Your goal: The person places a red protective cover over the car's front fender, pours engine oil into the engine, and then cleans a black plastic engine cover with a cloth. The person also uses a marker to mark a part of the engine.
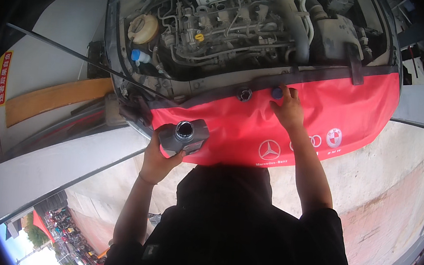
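My left hand [159, 159] is wrapped round a dark grey plastic bottle [199, 137], like an engine oil bottle. The bottle's round neck is uncapped and faces up. At the upper edge of a red fender cover [227, 129], the thumb and fingertips of my right hand [290, 110] are closed about a small dark blue bottle cap [277, 93]. A round black cap [245, 94], hollow side up, lies on the cover to the left of that hand.
Beyond the cover is an exposed car engine [222, 28] with a yellow-handled dipstick [199, 38]. A cream reservoir [143, 28] and a blue cap [136, 55] sit at its left. A thin prop rod [72, 50] slants across the left side.
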`<state>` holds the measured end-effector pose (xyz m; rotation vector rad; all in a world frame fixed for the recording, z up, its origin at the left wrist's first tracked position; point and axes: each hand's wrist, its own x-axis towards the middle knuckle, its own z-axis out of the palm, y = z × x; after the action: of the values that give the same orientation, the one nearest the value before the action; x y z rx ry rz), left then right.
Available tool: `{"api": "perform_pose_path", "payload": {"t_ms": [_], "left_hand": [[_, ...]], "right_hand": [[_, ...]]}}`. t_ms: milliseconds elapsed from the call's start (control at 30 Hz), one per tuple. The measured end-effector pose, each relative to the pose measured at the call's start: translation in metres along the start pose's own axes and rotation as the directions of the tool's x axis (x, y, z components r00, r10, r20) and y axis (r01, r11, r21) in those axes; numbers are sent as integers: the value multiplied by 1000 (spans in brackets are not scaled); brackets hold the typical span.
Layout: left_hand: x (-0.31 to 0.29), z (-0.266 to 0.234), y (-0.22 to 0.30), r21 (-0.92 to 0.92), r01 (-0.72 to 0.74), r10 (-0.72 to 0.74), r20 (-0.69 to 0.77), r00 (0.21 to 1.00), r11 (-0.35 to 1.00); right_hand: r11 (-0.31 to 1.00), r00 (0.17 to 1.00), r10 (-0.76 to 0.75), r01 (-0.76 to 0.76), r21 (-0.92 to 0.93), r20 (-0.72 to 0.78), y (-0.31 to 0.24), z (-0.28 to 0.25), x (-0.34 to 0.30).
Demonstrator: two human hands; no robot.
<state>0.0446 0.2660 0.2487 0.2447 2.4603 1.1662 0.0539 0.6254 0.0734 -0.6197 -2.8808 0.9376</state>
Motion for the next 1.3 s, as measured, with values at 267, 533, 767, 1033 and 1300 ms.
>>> {"api": "perform_pose_path", "payload": {"t_ms": [267,533,767,1033,1300], "left_hand": [[-16,-8,-10,182,-115,138,-120,983,977],[-23,-60,-17,70,-317,314,60,948,946],[-45,-113,-82,59,-457,454,49,890,888],[-76,-138,-133,43,-529,525,87,847,847],[-56,-196,-132,-301,-463,548,352,759,834]], "right_hand": [[648,829,-147,-331,686,539,-81,-56,-4],[332,297,-943,839,430,149,-231,-88,-61],[730,544,-676,586,352,497,-297,-45,-107],[928,626,75,-329,175,776,-344,-8,-173],[469,393,-868,850,241,302,-377,-39,-180]]}}
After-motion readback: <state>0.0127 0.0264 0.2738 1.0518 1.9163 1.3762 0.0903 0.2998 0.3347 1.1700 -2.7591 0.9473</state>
